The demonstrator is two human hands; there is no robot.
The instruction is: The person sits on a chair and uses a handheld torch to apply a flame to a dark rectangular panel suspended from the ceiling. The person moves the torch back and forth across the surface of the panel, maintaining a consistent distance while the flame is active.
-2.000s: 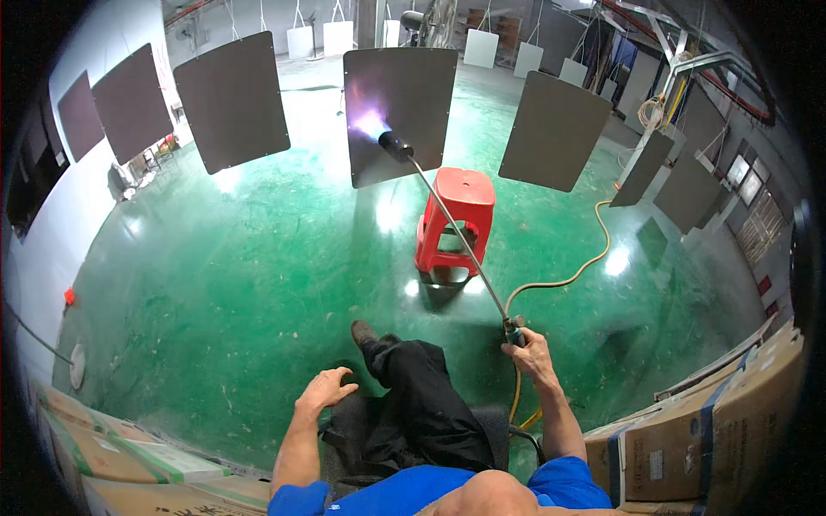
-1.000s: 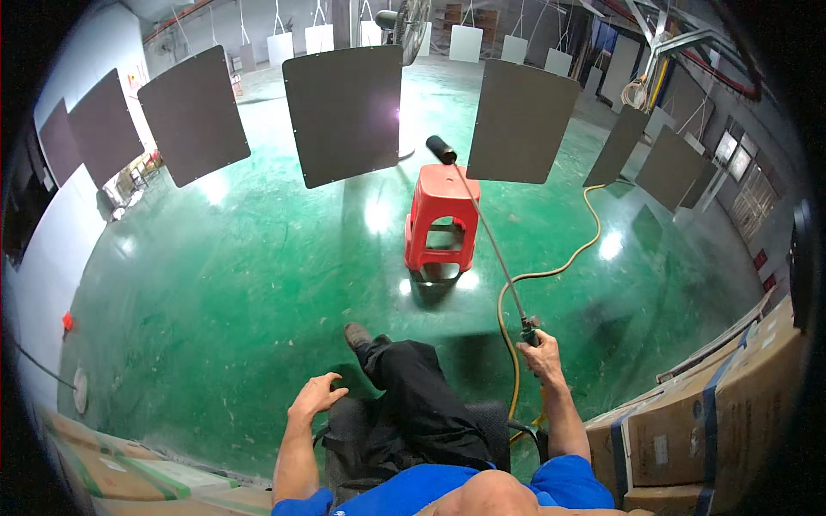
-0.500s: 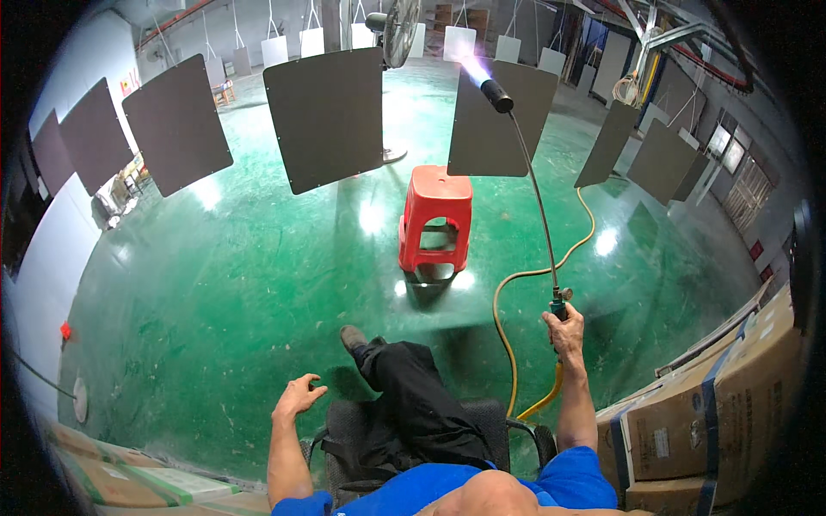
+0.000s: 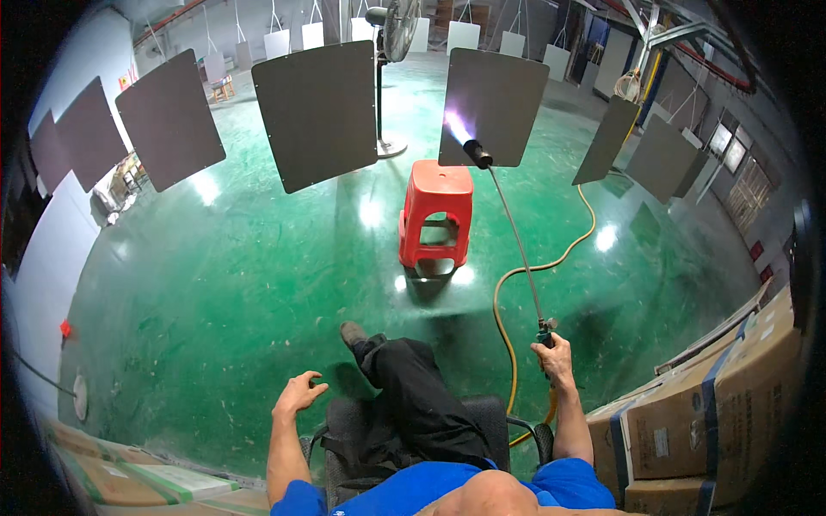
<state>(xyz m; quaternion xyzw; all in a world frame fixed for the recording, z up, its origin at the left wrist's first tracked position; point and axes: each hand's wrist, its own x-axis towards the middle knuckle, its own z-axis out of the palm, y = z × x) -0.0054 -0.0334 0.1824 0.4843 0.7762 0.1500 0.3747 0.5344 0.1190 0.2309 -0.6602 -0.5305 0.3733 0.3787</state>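
My right hand [image 4: 555,357] is closed round the handle of a long gas torch [image 4: 477,154]. Its thin metal wand runs forward to a black burner head, where a bluish-purple flame [image 4: 459,129] burns toward the upper left. The flame overlaps the lower left of a hanging dark grey panel [image 4: 503,99]; whether it touches cannot be told. From the handle a yellow hose [image 4: 501,314] trails over the floor. My left hand [image 4: 298,392] is empty, fingers loosely stretched out, beside the armrest of the black chair [image 4: 346,421] I sit in.
A red plastic stool [image 4: 437,193] stands ahead on the green floor [image 4: 258,284]. Another dark panel [image 4: 318,112] hangs left of centre, with several more along a curved line. Behind it is a standing fan [image 4: 397,30]. Cardboard boxes [image 4: 662,430] are stacked at my right.
My right hand has lowered the torch and drawn it slightly left, so the flame has dropped from above the panel's top edge to its lower left. The hanging panels have shifted slightly left.
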